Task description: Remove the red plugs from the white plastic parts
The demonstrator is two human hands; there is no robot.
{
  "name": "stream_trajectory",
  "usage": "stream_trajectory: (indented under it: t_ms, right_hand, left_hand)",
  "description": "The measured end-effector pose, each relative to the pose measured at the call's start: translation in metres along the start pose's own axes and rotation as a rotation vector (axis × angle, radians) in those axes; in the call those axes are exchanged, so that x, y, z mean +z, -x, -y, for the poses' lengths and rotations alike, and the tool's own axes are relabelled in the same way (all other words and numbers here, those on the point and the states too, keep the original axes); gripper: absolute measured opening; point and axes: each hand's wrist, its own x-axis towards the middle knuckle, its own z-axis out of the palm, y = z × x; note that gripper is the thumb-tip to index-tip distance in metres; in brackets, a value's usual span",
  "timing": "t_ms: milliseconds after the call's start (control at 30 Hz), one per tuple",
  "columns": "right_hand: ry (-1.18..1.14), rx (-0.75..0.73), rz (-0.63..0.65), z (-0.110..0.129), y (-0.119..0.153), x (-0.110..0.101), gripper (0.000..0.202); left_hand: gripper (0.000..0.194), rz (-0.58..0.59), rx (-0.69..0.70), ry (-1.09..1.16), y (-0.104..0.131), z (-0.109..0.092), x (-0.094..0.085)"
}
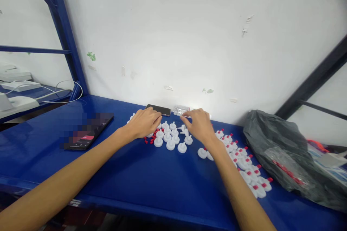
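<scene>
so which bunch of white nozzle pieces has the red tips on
The rightmost bunch, beside the dark bag: it shows red tips. The middle bunch shows bare white spouts, with loose red bits alongside.

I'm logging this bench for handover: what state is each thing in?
Left hand, curled, grip unclear
Right hand, bent, grip unclear
Middle white caps, no red tips
Right-side white caps, red-tipped
Small red pieces, scattered
Left phone, screen lit
Back phone, screen dark
Clear bottle, on its side
Dark bag, crumpled

White caps [209, 156] pt hidden by R forearm [233, 180], phone [96, 131] pt blurred, bag [267, 137] cut @ R
</scene>
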Motion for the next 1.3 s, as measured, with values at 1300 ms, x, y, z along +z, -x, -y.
stream_trajectory:
  t_ms: [1300]
  right_hand:
    - [-0.235,-0.054,-0.107,0.043,0.097,-0.024,0.024]
  left_hand:
    - [0.034,-0.231,0.282,0.244,0.023,-0.074,0.010]
